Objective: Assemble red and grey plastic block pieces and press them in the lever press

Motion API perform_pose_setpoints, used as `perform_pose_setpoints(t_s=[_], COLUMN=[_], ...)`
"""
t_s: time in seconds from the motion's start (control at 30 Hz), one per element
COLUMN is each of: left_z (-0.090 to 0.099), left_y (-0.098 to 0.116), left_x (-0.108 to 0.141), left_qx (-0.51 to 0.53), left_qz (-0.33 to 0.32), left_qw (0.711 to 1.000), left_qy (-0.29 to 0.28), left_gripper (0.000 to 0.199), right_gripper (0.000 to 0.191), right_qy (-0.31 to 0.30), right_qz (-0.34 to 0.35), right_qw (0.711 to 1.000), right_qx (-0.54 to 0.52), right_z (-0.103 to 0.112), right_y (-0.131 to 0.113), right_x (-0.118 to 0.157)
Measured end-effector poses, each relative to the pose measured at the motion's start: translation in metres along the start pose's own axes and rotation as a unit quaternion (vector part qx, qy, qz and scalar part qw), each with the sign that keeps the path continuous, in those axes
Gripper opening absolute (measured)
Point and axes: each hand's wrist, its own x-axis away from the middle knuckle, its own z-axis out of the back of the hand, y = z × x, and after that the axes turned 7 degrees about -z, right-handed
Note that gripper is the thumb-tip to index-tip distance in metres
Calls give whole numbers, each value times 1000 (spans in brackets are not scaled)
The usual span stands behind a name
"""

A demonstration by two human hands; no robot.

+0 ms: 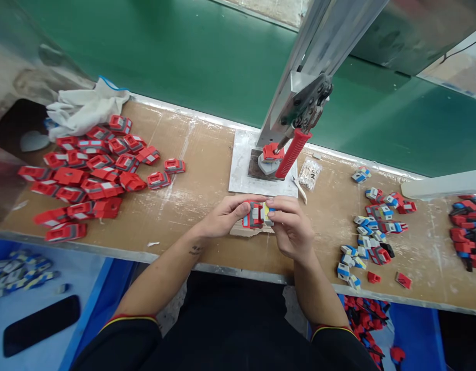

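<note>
In the middle of the head view, my left hand [226,215] is closed on a red and grey plastic toy part [253,215]. My right hand [294,225] pinches a smaller white, yellow and blue toy part [267,213] against the right end of the red one. The two parts touch; whether they are joined I cannot tell. Just beyond my hands, a toggle press with a red handle [294,153] stands on a metal plate [241,159]. Another red part [273,152] sits under its plunger, on a grey holder.
Many red and grey parts [94,188] are heaped at the left, near a white glove [86,108]. Small white and blue parts [363,242] lie at the right. A cutter [300,190] lies by the plate. A phone [42,324] rests in the lower-left bin.
</note>
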Motion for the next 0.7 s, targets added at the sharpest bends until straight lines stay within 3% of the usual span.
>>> perform_pose_setpoints(t_s=[0.23, 0.47, 0.57, 0.7], left_z=[0, 1, 1, 1], left_y=[-2, 3, 9, 10], left_x=[2, 7, 6, 4], left_qx=[101, 71, 36, 19], left_qz=[86, 110, 127, 115], left_qw=[991, 991, 991, 993], left_qy=[-24, 33, 18, -5], left_gripper=[62, 52, 57, 61], right_gripper=[43, 35, 25, 44], right_qy=[-34, -87, -103, -81], right_qz=[39, 75, 77, 41], right_qw=[998, 993, 992, 996], right_qx=[44, 33, -1, -4], right_z=[0, 3, 3, 3], right_y=[1, -3, -5, -5], right_x=[0, -4, -4, -2])
